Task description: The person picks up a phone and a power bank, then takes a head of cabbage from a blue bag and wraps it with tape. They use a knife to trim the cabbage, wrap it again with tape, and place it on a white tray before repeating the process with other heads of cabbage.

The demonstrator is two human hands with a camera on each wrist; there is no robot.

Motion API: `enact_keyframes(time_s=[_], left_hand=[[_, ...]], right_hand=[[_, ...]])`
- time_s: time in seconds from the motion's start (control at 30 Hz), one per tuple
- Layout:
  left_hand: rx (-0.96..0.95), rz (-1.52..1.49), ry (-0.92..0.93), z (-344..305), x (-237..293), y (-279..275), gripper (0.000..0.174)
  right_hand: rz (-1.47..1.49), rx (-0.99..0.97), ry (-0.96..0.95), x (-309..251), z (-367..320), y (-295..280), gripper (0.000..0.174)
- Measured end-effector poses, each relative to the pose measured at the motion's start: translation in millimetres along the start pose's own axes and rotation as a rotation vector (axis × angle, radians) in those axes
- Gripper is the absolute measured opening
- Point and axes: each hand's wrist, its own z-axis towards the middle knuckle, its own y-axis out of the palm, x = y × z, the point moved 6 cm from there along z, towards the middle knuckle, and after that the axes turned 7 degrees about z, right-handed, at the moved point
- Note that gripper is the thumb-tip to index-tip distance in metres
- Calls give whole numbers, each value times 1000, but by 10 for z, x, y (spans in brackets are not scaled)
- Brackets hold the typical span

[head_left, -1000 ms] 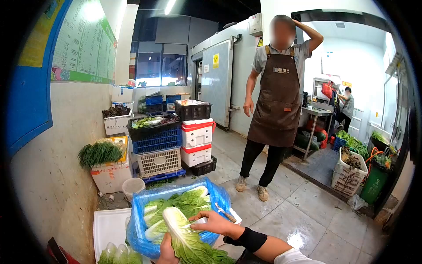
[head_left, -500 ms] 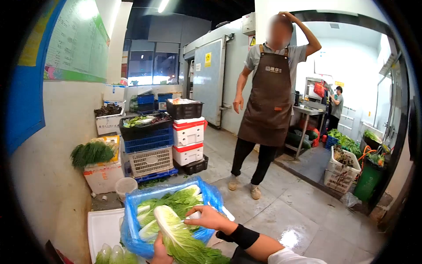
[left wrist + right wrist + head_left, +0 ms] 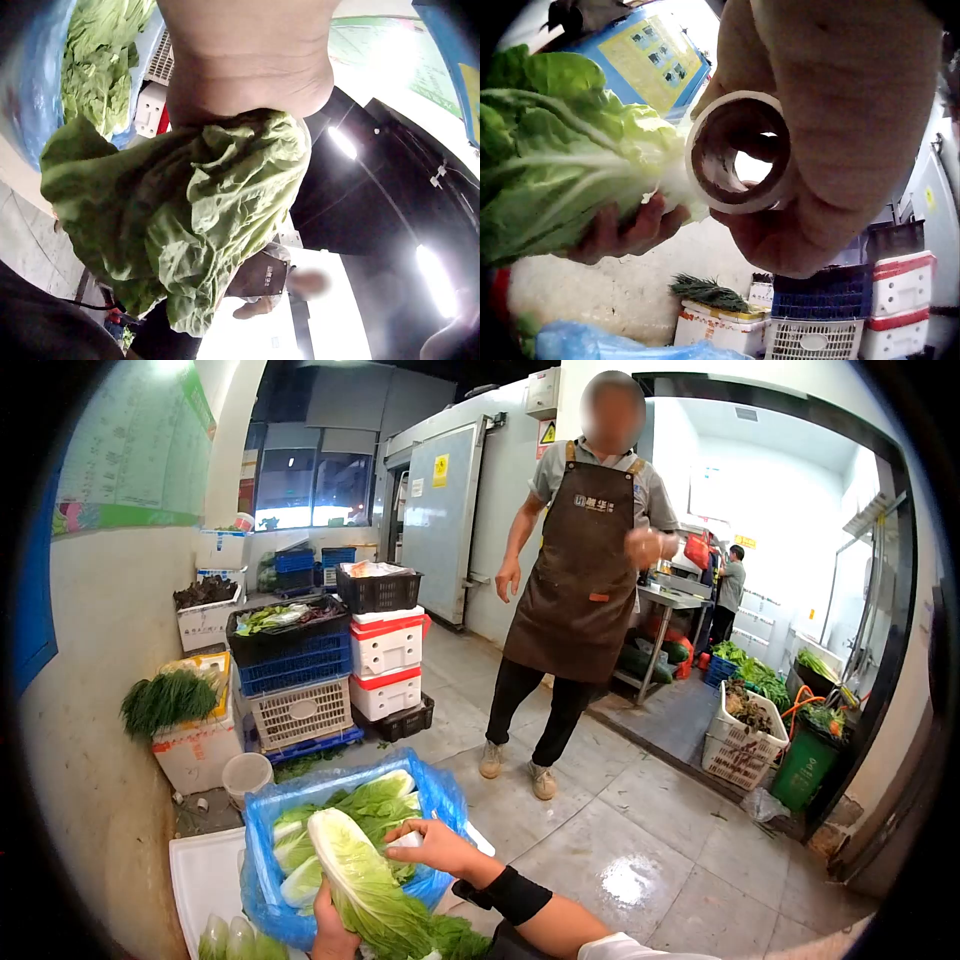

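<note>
My left hand (image 3: 333, 926) grips a napa cabbage (image 3: 362, 885) from below and the left, its white base pointing up and its leafy end toward me. In the left wrist view the loose green leaves (image 3: 214, 214) hang past the wrist. My right hand (image 3: 438, 848) holds a white tape roll (image 3: 739, 196) with a brown core, close beside the cabbage base in the right wrist view. Under both hands stands a box lined with blue plastic (image 3: 262, 875), and more napa cabbages (image 3: 378, 797) lie in it.
Wrapped cabbages (image 3: 240, 940) lie on a white tray (image 3: 195, 860) at left. Beyond the box are a white bucket (image 3: 247, 772), stacked crates (image 3: 300, 718) and foam boxes (image 3: 388, 695). A person in a brown apron (image 3: 575, 575) stands ahead on the tiled floor (image 3: 640, 810).
The head view has turned right, so the scene slides left. The person in the apron has lowered the raised arm from the head. My hands keep hold of the cabbage and the tape roll.
</note>
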Motion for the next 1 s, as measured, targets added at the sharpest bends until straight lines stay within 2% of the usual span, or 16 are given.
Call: enact_keyframes(time_s=[0.17,0.27,0.33,0.43,0.67,0.77,1.0], left_hand=[[-15,2,-23,69,-57,-40,56],[12,-18,-16,77,-67,-91,56],[-6,4,13,82,-44,-125,55],[-5,-11,6,88,-31,-150,55],[28,22,13,52,34,-86,54],[54,-68,1,51,30,-78,49],[31,17,15,-28,37,-48,50]], right_hand=[[5,-29,-24,-31,15,-24,39],[89,-56,-11,5,24,-7,47],[223,-100,55,51,32,24,47],[251,-130,133,94,45,24,43],[230,-111,103,85,57,-9,41],[208,-110,123,78,46,-29,40],[211,-144,82,155,56,66,40]])
